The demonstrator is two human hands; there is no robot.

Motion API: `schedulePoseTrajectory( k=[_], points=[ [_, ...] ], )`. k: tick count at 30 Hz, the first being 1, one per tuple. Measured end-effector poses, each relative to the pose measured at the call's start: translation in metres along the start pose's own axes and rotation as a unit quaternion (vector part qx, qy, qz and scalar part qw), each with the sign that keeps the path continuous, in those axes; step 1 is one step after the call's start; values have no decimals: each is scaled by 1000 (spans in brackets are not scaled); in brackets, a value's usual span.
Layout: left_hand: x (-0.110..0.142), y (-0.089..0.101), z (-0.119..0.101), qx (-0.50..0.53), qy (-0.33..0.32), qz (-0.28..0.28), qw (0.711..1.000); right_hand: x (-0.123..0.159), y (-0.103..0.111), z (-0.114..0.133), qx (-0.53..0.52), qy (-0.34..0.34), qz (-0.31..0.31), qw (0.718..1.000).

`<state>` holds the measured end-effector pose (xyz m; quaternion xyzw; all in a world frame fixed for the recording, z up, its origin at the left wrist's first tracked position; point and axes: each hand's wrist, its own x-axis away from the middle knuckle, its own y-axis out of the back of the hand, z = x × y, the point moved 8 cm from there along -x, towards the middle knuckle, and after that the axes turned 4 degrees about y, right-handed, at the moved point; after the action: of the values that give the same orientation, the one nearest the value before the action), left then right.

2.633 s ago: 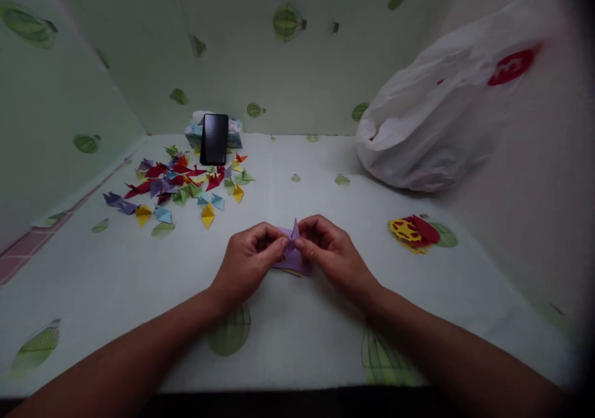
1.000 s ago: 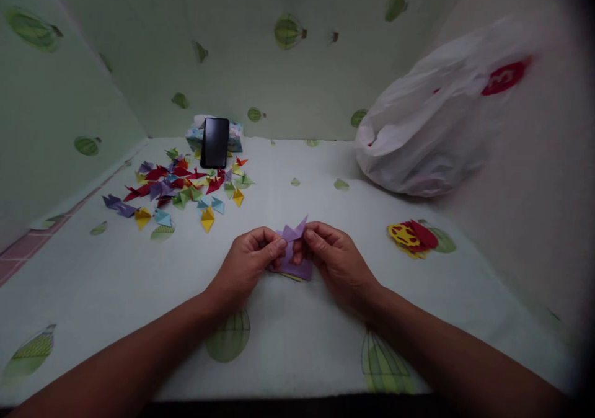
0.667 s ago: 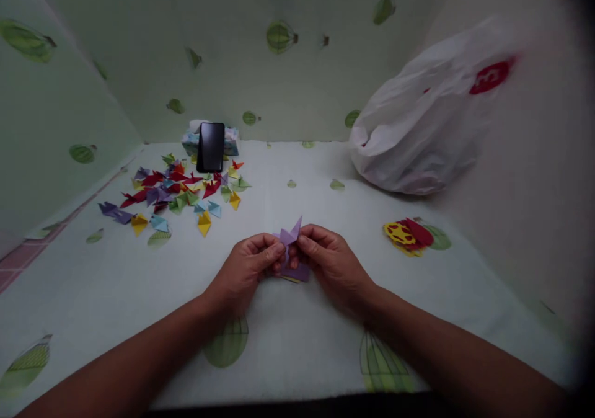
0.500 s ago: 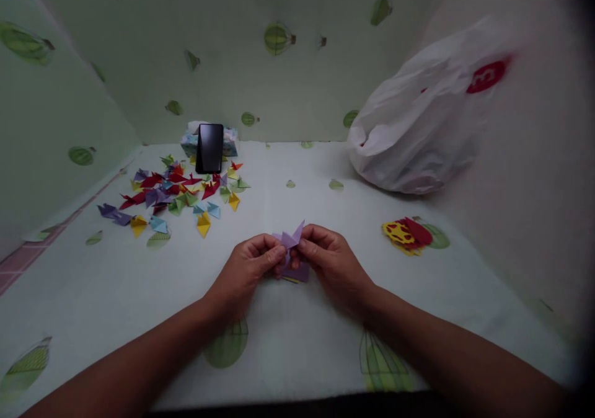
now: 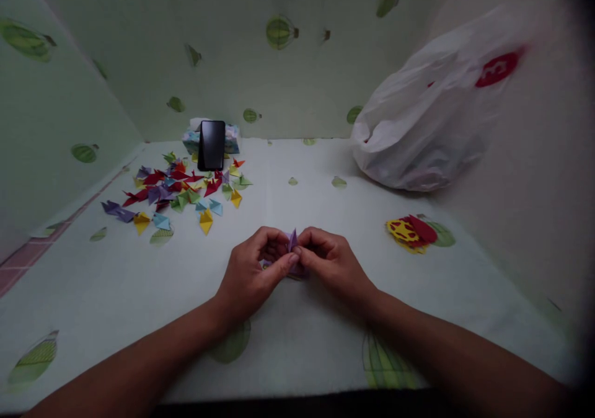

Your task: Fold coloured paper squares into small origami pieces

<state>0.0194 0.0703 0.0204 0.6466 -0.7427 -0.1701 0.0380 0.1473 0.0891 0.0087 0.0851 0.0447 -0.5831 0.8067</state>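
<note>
The left hand (image 5: 257, 268) and the right hand (image 5: 333, 260) pinch a small folded purple paper (image 5: 292, 242) between thumbs and fingers, above the near middle of the tabletop (image 5: 297, 337). Beyond the left hand lie many colourful folded papers (image 5: 185, 200), just in front of a dark phone (image 5: 212, 146) leaning on a tissue box (image 5: 232, 139).

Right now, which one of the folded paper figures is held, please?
The purple one, between the left hand and the right hand; the other figures lie near the phone.
</note>
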Motion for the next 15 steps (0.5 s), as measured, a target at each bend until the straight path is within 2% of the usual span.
schedulePoseTrajectory(
  k=[9,15],
  points=[
    [1,4,-4,-72,-28,-27,997,1,-1,1,15,6,5,1000],
    [0,4,-6,-103,-40,-31,993,2,1,4,59,43,-8,997]
  ],
)
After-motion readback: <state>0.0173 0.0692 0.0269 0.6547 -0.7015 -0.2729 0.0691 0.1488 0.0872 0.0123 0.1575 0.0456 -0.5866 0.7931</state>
